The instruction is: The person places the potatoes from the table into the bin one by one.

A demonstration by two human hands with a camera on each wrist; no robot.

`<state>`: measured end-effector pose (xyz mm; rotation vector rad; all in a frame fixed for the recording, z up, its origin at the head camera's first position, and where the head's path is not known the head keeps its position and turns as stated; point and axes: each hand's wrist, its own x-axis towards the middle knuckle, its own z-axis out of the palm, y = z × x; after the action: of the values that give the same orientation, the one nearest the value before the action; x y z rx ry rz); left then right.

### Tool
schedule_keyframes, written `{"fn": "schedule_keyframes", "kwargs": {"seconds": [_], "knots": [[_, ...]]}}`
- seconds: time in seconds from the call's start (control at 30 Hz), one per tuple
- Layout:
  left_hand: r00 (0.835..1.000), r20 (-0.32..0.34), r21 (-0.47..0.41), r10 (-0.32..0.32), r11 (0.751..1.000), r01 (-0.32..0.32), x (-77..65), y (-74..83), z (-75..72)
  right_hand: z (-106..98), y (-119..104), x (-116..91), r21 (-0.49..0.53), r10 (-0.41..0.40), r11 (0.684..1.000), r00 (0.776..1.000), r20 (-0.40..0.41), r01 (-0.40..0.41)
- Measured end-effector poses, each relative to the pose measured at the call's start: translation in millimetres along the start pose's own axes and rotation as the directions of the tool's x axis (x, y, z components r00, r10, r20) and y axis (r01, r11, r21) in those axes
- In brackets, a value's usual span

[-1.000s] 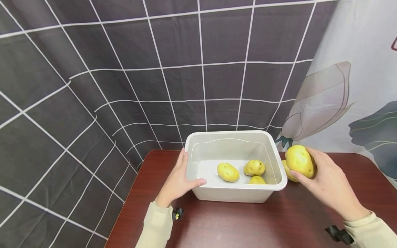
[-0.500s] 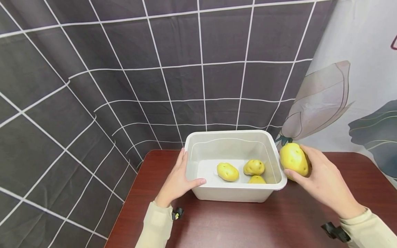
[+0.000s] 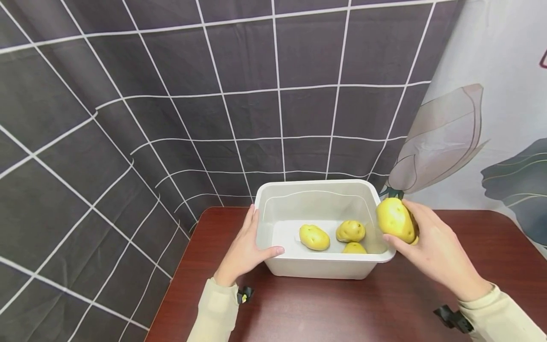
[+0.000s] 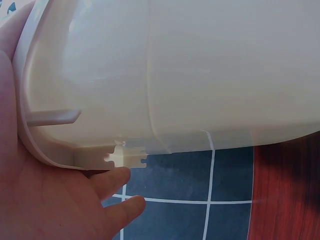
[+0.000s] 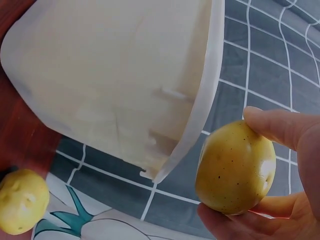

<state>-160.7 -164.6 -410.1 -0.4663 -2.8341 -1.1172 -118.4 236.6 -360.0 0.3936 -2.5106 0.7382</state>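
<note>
A pale grey plastic bin (image 3: pixel 316 268) stands on the table with three yellow potatoes inside: one potato (image 3: pixel 314 237) near the middle, another potato (image 3: pixel 350 231) at the right, and a partly hidden potato (image 3: pixel 354 248) behind the near wall. My left hand (image 3: pixel 242 251) holds the bin's left near corner, thumb over the rim and fingers along the outer side. In my right hand (image 3: pixel 440 249), a larger potato (image 3: pixel 395 219) is gripped at the bin's right rim, overlapping it in the head view. The right wrist view shows one more potato (image 5: pixel 22 201) outside the bin, low on the left.
The reddish-brown table (image 3: pixel 307 308) extends in front of the bin and to both sides. Behind it hangs a dark cloth (image 3: pixel 239 114) with a white grid, and at the right a pale flower-patterned cloth (image 3: pixel 513 71).
My right hand has moved left with the potato, from beside the bin to its right rim. The left hand, the bin and the potatoes inside have stayed put.
</note>
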Motion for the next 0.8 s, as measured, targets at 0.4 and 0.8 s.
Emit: {"fn": "schedule_keyframes", "kwargs": {"seconds": [0.4,0.8], "knots": [[1.0,-0.001,-0.005,0.004,1.0,-0.004,0.4,1.3,-0.2,6,-6,2,0.007,-0.018,1.0,1.0,-0.001,0.018],[1.0,0.002,-0.001,-0.005,1.0,0.005,0.0,1.2,-0.4,17,-14,4,0.033,-0.014,0.999,1.0,0.003,0.014]]}}
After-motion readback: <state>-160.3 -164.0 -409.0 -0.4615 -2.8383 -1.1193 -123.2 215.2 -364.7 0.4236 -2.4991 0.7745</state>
